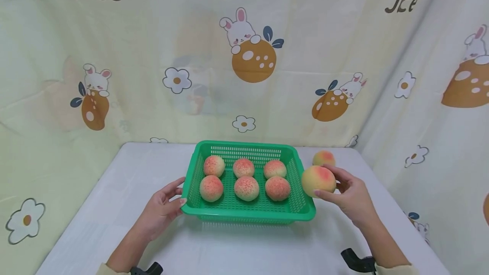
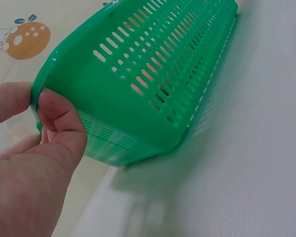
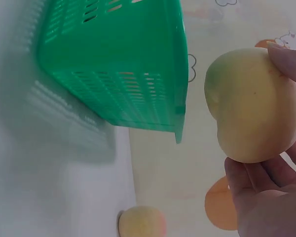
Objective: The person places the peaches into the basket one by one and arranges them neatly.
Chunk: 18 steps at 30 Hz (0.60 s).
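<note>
A green plastic basket (image 1: pixel 248 215) with slotted walls stands on the table, and several pink-and-cream peaches (image 1: pixel 246 188) lie in it in two rows. My left hand (image 1: pixel 162 209) grips the basket's left rim, thumb on the near side; the left wrist view shows the fingers hooked at the rim (image 2: pixel 37 89). Just beyond the basket's right rim, my right hand (image 1: pixel 351 194) holds a larger yellow peach (image 1: pixel 315 180) with a red blush between thumb and fingers. In the right wrist view this peach (image 3: pixel 256 106) is apart from the basket wall.
Another yellow-and-red peach (image 1: pixel 324 157) lies on the table behind the right hand, right of the basket. The white-covered table (image 1: pixel 244 253) meets a printed curtain (image 1: pixel 206 109) at its back edge. More curtain (image 1: pixel 439 130) hangs along the right side.
</note>
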Tool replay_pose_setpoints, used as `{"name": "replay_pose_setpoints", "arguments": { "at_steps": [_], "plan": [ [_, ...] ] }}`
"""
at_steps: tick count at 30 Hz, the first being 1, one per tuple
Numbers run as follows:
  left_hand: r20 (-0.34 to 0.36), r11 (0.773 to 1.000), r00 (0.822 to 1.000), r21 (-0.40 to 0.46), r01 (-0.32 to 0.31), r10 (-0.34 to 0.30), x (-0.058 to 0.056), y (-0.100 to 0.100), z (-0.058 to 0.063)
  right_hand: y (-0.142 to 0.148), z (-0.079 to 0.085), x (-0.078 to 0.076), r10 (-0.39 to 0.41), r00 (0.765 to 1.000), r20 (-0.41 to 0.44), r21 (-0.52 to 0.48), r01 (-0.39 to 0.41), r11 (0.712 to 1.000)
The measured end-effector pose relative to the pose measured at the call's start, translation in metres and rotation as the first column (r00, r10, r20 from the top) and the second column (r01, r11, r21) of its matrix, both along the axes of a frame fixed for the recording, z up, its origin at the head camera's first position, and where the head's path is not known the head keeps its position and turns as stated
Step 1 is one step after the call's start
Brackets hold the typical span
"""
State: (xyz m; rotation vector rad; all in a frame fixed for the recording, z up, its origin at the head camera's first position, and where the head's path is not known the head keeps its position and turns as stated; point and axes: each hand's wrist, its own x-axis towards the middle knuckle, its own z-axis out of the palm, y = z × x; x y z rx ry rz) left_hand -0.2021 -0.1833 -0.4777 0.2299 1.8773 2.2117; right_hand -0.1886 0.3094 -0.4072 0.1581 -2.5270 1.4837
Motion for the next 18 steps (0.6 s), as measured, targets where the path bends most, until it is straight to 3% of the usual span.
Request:
{"name": "replay_pose_setpoints", "arguments": {
  "at_steps": [18],
  "plan": [
    [0.033, 1.000, 0.999, -0.008, -0.024, 0.024, 0.001, 0.002, 0.001, -0.035, 0.000, 0.000, 0.089, 0.996, 0.000, -0.083, -0.089, 0.993]
  ]
}}
